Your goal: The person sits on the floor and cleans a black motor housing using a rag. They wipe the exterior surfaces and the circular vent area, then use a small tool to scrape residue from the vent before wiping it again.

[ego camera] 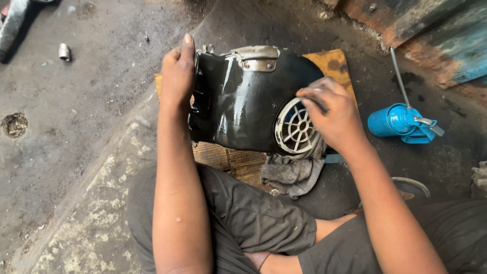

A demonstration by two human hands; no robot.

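Note:
A glossy black metal cover (243,101) with a round white vent grille (297,129) rests tilted on a yellow wooden board (335,63). My left hand (177,76) grips the cover's left edge, thumb pointing up. My right hand (332,114) presses on the cover just above the grille, fingers curled around something small that I cannot make out. A metal bracket (258,57) is fixed at the cover's top edge. A dirty grey rag (291,172) lies under the grille side.
A blue oil can (398,122) with a long thin spout lies to the right on the dark floor. A small metal socket (64,52) sits far left. Rusty painted metal (436,35) fills the top right. My crossed legs in grey trousers (243,218) are below.

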